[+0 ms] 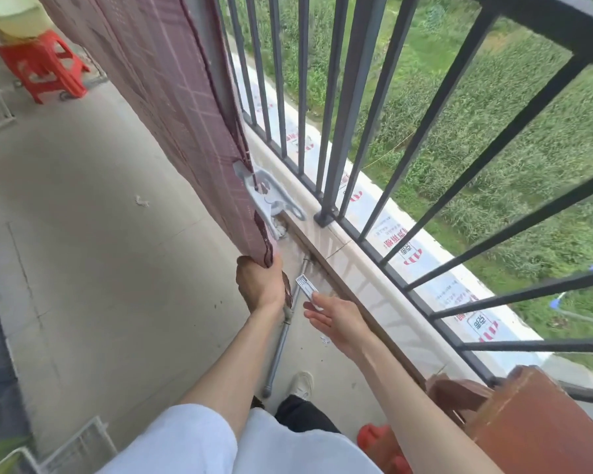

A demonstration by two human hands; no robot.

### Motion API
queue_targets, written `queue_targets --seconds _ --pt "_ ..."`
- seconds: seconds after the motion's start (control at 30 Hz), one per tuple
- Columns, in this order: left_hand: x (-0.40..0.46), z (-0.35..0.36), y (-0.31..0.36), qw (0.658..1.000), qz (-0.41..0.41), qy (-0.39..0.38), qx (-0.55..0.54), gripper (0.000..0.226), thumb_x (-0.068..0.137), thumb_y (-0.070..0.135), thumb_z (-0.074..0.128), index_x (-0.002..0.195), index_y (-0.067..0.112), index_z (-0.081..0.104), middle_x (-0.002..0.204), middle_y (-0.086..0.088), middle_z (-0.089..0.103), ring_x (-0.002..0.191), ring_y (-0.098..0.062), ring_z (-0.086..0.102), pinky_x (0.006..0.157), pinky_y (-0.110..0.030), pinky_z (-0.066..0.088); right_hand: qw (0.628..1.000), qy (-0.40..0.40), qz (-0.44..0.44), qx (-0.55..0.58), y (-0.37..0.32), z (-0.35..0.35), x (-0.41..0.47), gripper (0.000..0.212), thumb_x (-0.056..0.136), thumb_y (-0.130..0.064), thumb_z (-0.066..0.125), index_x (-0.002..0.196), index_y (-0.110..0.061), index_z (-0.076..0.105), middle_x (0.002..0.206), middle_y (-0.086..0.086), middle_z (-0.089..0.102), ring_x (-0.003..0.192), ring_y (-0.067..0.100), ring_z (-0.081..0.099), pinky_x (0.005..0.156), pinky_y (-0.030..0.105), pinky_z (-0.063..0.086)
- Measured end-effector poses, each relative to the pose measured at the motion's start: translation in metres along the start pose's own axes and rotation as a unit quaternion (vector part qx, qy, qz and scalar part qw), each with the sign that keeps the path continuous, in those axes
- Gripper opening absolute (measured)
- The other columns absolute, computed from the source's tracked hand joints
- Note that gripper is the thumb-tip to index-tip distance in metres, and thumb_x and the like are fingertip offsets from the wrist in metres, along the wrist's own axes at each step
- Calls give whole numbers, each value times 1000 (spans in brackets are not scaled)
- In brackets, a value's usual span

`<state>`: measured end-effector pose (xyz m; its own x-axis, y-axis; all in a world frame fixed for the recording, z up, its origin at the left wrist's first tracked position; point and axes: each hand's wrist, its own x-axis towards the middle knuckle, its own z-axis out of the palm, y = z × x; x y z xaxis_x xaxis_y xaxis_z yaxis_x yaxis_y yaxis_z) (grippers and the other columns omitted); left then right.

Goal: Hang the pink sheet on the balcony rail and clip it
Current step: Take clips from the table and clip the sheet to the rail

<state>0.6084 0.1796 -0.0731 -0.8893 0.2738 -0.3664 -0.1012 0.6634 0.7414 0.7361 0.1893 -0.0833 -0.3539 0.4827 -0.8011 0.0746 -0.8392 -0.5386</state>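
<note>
**Sheet up, one clip on, another in hand**

The pink sheet (172,107) hangs down on the balcony side of the rail (353,107), its upper part out of view, so I judge the hanging itself done or nearly so. My left hand (259,283) has its fingers curled tight round the sheet's bottom corner, low beside the rail's foot, pulling the edge taut. Just above that corner, a large grey clip (266,196) already bites the sheet's edge, close to the base of the rail.

My right hand (336,319) hovers just beside the left, nearer the rail, palm mostly flat; a small white clip (307,289) sits at my fingertips, pinched lightly as far as I can tell.

What is left, by my reckoning: set this second clip on the edge I am holding. Whether the top is clipped I cannot see.
</note>
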Motion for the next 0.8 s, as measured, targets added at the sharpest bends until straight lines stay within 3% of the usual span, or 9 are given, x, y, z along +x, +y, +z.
queue_targets --seconds 0.17,0.27,0.37,0.53,0.8 --pt "8 -8 -4 999 31 1 38 44 78 42 64 90 0 60 94 -17 66 96 -34 58 65 -25 32 1000 8 -21 2 -2 -4 2 13 93 -23 54 87 -13 58 91 7 63 74 14 59 73 21 50" --pt "9 -11 -8 997 42 -6 63 43 79 42 63 87 0 64 91 -19 68 94 -37 59 65 -27 32 1000 15 -21 -8 -3 -8 -4 13 94 -25 54 92 -12 57 90 7 63 74 13 59 71 20 49" --pt "-56 -15 -7 995 57 -1 80 42 81 40 62 79 -2 67 87 -22 69 90 -40 59 68 -31 37 1000 -1 -15 -15 11 -49 -49 14 93 -23 54 95 -10 56 86 5 64 71 13 58 71 20 47" --pt "-94 -31 -21 996 60 25 65 39 83 38 59 77 0 67 86 -22 69 87 -41 59 70 -33 41 1000 -13 -10 -17 38 -55 -82 12 92 -22 56 91 -11 60 89 9 65 70 13 60 69 21 48" --pt "-124 -46 -13 996 75 44 26 29 87 21 55 78 -5 63 88 -25 68 89 -41 57 67 -27 29 999 -25 -15 -13 42 -54 -102 7 87 -15 63 86 -8 61 82 10 63 71 15 59 70 21 48"
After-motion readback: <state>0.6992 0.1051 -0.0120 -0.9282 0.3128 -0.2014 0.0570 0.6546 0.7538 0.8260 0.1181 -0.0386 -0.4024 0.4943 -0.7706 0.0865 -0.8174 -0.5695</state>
